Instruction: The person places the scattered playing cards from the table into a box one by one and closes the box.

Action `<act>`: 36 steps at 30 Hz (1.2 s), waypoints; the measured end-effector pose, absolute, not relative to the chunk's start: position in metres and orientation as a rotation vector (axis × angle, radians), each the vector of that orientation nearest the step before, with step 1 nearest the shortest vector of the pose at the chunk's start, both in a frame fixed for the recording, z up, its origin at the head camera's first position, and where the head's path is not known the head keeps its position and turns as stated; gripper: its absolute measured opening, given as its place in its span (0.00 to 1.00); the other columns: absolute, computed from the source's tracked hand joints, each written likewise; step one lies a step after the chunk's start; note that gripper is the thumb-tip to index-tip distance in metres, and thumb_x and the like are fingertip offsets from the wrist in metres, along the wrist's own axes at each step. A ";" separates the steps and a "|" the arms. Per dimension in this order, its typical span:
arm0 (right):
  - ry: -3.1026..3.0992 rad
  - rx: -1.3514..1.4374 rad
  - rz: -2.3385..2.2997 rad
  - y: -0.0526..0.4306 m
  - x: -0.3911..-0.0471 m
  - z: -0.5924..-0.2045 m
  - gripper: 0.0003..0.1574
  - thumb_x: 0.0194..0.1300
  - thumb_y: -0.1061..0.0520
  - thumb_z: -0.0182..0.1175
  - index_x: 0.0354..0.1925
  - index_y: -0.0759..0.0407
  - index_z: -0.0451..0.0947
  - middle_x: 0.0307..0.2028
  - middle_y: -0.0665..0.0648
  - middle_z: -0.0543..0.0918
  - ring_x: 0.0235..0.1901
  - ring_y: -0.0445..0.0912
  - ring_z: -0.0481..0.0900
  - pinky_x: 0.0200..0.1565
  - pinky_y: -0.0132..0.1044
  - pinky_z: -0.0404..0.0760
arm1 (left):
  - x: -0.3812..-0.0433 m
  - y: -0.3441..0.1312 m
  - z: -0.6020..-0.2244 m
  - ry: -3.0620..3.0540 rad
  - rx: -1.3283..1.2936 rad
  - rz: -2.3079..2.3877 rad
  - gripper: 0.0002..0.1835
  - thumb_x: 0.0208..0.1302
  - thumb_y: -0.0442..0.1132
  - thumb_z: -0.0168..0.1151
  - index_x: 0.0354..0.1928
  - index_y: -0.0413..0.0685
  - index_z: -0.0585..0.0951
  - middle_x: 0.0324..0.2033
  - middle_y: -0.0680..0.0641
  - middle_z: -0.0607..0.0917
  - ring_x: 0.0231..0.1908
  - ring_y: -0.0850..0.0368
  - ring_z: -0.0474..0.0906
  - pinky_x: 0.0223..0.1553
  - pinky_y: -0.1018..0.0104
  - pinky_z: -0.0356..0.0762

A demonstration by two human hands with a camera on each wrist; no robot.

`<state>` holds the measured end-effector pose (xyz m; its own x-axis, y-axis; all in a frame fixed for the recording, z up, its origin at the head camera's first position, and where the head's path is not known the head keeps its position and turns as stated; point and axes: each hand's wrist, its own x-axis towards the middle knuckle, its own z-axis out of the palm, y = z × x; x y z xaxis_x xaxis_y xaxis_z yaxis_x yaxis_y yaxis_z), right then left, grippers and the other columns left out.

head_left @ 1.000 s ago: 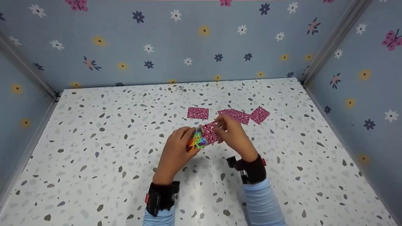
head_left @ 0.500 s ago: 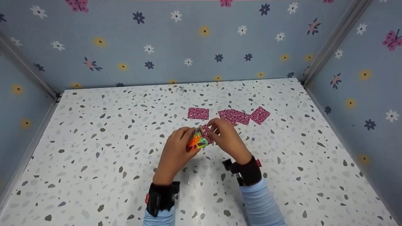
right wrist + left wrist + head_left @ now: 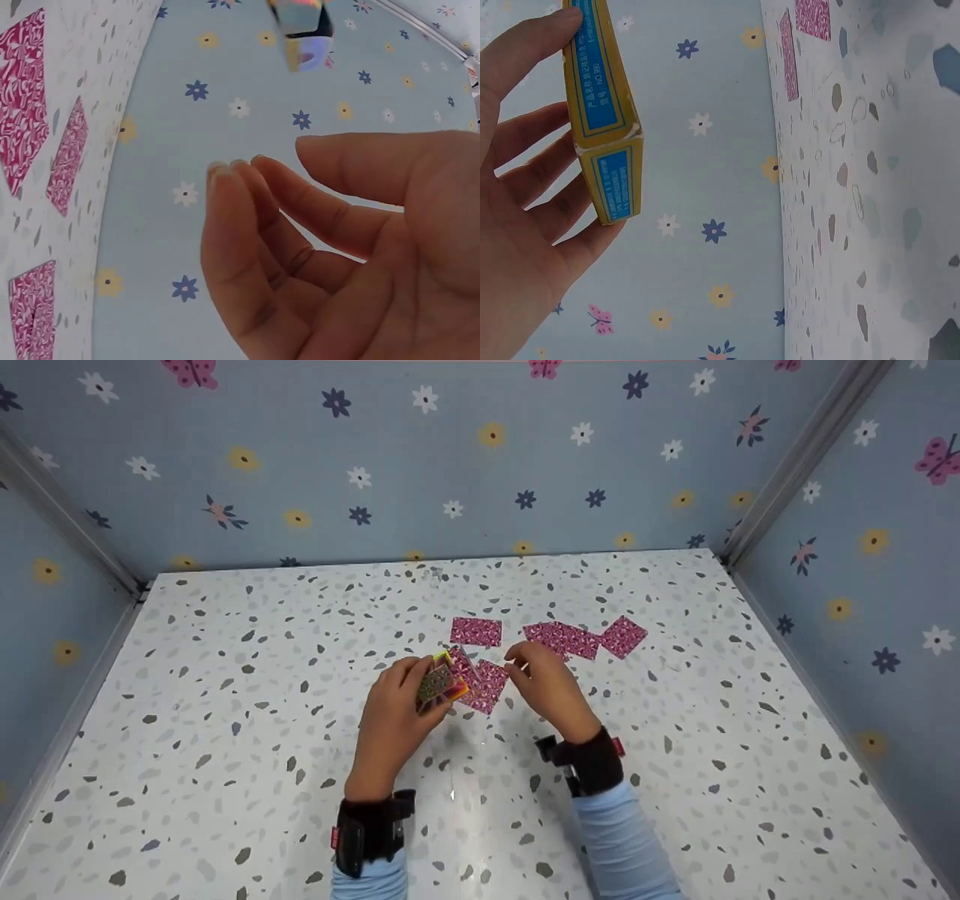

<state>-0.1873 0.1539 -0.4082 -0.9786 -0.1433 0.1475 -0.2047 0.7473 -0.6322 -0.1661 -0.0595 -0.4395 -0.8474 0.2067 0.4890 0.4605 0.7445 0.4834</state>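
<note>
Basically, far wall [image 3: 465, 461] is the biggest: blue, printed with white, yellow and navy flowers, some pink butterflies. White speckled table [image 3: 225, 697] runs up to it. Light-blue sleeves [image 3: 626, 840] come in from the near edge. Left hand [image 3: 394, 709] is left of table centre, thumb and fingers gripping a small card box [image 3: 436, 684]; left wrist view shows thumb on one narrow side, fingers behind. Right hand [image 3: 551, 686] is to its right, fingers curved, narrow gap between thumb and fingertips, nothing in it. Black wrist straps [image 3: 367, 836], one per arm. Card box is tilted, colourful face, yellow rim; gold edges, blue printed panels, scuffed corners up close. Cards last, all pink-patterned: loose card [image 3: 489, 686] between the hands, just beside right fingertips, contact can't tell. Another card [image 3: 460, 660] at the box's right side, inside or out unclear. Farther back: flat card [image 3: 477, 631] on the left, overlapping cards [image 3: 576, 640] past the right hand, diagonal card [image 3: 624, 637] at far right.
</note>
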 end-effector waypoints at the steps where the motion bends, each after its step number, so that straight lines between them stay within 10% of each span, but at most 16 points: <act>1: -2.871 0.281 1.037 0.154 -0.190 -0.412 0.09 0.64 0.60 0.55 0.42 0.63 0.77 0.36 0.59 0.80 0.35 0.50 0.77 0.39 0.42 0.76 | -0.166 -0.061 -0.439 -2.538 -0.496 -0.859 0.32 0.50 0.45 0.71 0.57 0.43 0.75 0.50 0.44 0.77 0.50 0.48 0.74 0.53 0.55 0.73; 16: -3.165 0.194 1.001 0.161 -0.220 -0.439 0.27 0.58 0.59 0.62 0.53 0.71 0.70 0.51 0.69 0.75 0.52 0.60 0.73 0.57 0.49 0.72 | -0.169 -0.054 -0.432 -2.521 -0.505 -0.865 0.32 0.50 0.48 0.71 0.58 0.44 0.74 0.49 0.43 0.77 0.48 0.49 0.75 0.52 0.56 0.74; 36: -3.385 -0.145 0.532 0.126 -0.239 -0.463 0.46 0.48 0.49 0.70 0.60 0.66 0.65 0.63 0.66 0.62 0.60 0.62 0.64 0.56 0.62 0.68 | -0.164 -0.056 -0.435 -2.566 -0.514 -0.827 0.33 0.48 0.46 0.73 0.57 0.43 0.75 0.50 0.44 0.78 0.49 0.48 0.75 0.52 0.55 0.74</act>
